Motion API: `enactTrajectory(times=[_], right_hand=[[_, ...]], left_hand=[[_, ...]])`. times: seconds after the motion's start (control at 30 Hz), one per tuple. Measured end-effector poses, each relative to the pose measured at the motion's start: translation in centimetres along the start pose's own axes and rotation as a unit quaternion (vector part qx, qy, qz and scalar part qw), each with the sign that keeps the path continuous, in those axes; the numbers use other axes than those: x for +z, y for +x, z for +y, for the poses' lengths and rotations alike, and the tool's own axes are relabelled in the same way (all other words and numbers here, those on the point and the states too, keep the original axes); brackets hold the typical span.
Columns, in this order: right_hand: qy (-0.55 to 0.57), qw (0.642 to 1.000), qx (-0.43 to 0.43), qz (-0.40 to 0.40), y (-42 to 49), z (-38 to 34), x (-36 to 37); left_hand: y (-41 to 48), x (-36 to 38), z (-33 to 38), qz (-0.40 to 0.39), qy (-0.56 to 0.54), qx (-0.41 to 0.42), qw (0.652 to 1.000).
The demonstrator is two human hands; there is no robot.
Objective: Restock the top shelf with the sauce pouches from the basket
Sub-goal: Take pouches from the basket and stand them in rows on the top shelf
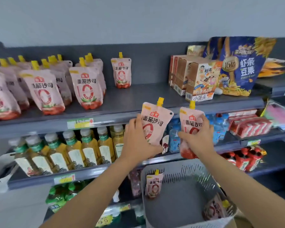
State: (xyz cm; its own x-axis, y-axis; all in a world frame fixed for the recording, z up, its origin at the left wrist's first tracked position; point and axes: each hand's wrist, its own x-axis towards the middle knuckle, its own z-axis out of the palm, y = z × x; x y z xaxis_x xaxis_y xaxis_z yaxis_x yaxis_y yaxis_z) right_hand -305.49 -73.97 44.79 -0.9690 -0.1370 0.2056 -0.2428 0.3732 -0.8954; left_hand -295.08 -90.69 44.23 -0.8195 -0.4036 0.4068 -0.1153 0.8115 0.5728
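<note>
My left hand (139, 139) grips a pink sauce pouch (155, 120) with a yellow spout, held upright just below the top shelf's front edge (39, 125). My right hand (198, 139) grips a second pink pouch (190, 119) beside it. Several matching pouches (87, 87) stand in rows on the left of the top shelf, and one pouch (121, 72) stands alone at the back. In the grey basket (186, 193) below my arms, one pouch (153, 184) leans on the far wall and another (215, 208) lies at the near right.
Brown snack boxes (194, 79) and a blue snack bag (240, 68) fill the top shelf's right side. Bare shelf lies between the pouches and the boxes. Tea bottles (72, 150) line the second shelf; red packs (248, 125) sit at right.
</note>
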Motion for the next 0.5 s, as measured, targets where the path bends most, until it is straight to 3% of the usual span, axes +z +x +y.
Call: enactTrajectory(times=[0.1, 0.27, 0.5], right_hand=[[0.016, 0.999, -0.05, 0.001, 1.0, -4.0, 0.8], [0.024, 0.994, -0.106, 0.001, 4.6, -8.4, 2.5], [0.058, 0.985, -0.162, 0.012, 10.9, -11.7, 5.0]], left_hand=[[2.2, -2.8, 0.9, 0.061, -0.073, -0.004, 0.995], [7.5, -5.3, 1.9, 0.169, -0.066, -0.008, 0.983], [16.2, -5.1, 0.5, 0.236, -0.095, -0.055, 0.966]])
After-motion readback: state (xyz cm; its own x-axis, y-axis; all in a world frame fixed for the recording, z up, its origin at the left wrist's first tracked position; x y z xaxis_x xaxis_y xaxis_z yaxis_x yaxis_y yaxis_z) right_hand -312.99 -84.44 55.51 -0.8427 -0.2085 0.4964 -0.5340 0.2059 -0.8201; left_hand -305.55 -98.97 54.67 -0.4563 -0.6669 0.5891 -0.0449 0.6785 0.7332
